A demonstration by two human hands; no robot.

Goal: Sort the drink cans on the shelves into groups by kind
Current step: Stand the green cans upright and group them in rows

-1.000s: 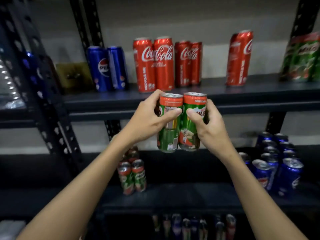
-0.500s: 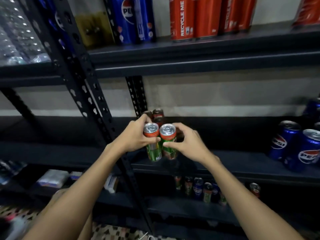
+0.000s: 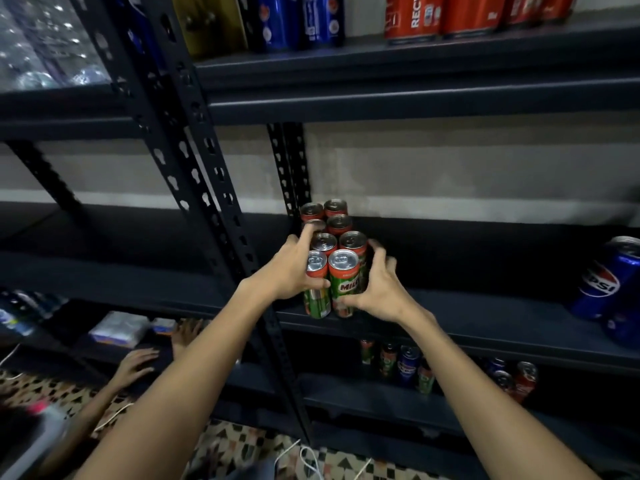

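Note:
Two green Milo cans stand side by side at the front edge of the middle shelf (image 3: 485,317). My left hand (image 3: 287,271) grips the left Milo can (image 3: 316,303). My right hand (image 3: 377,289) curls round the right Milo can (image 3: 346,289). Directly behind them stands a cluster of several more Milo cans (image 3: 332,223), running back to the wall. Blue Pepsi cans (image 3: 602,282) stand at the right end of the same shelf.
The top shelf holds red Coca-Cola cans (image 3: 460,15) and blue Pepsi cans (image 3: 301,22). Mixed cans (image 3: 408,367) stand on the lower shelf. A black perforated upright (image 3: 207,188) runs just left of my left arm. Another person's hand (image 3: 135,367) reaches in at lower left.
Both hands brought the two Milo cans down from in front of the top shelf to the middle shelf, setting them in front of the Milo cluster. The view has tilted downward.

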